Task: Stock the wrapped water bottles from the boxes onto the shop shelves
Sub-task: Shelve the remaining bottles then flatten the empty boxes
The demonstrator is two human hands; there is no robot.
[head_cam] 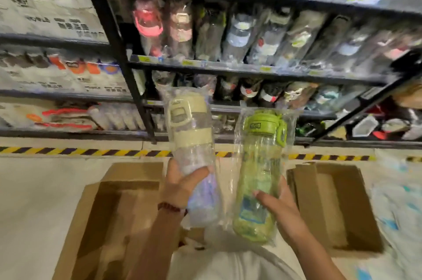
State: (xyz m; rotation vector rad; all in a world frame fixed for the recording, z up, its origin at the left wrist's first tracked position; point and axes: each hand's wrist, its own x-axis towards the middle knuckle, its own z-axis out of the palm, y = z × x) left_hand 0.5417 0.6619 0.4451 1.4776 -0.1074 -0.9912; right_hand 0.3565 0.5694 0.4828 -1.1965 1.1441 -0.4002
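Observation:
My left hand (pixel 180 185) grips the lower body of a wrapped clear bottle with a cream lid (pixel 190 133), held upright in front of the black shelves (pixel 228 69). My right hand (pixel 277 205) grips a wrapped green bottle (pixel 260 163) with a green lid, also upright, just to the right of the first. Both bottles hang above two open cardboard boxes: one at the left (pixel 102 211) and one at the right (pixel 331 206). Rows of wrapped bottles fill the shelves ahead.
A yellow-and-black hazard stripe (pixel 91 151) runs along the floor at the shelf's foot. A second shelf unit at the left (pixel 52 40) carries boxed goods. Loose plastic wrapping lies on the floor at the right (pixel 397 206).

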